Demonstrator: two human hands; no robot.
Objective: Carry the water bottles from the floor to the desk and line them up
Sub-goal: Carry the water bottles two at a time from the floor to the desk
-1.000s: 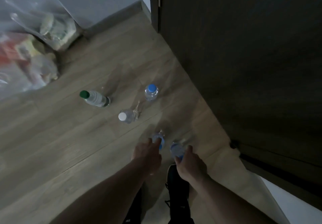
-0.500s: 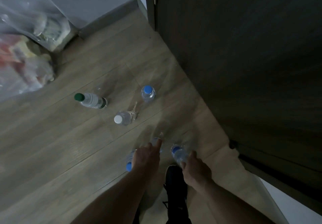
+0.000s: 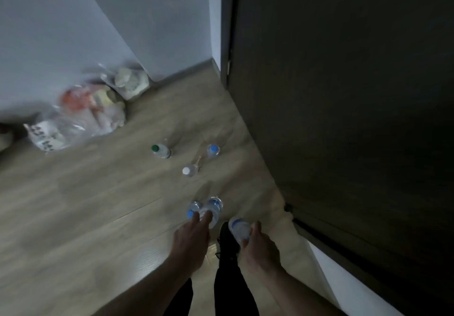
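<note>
Gripping bottles, left hand (image 3: pixel 190 238) two, right hand (image 3: pixel 258 244) one; three bottles (image 3: pixel 189 170) ahead.

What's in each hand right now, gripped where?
Left hand: two blue-capped bottles, pinched near the caps. Right hand: one bottle, gripped round its body.

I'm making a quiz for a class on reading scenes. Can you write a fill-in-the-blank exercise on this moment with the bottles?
1. The left hand holds ____ bottles.
2. The right hand grips ____ bottle.
3. The leftmost bottle standing on the floor has a ____ cap.
4. Bottles left standing on the floor, untouched: ____.

Missing words: two; one; green; three
</note>
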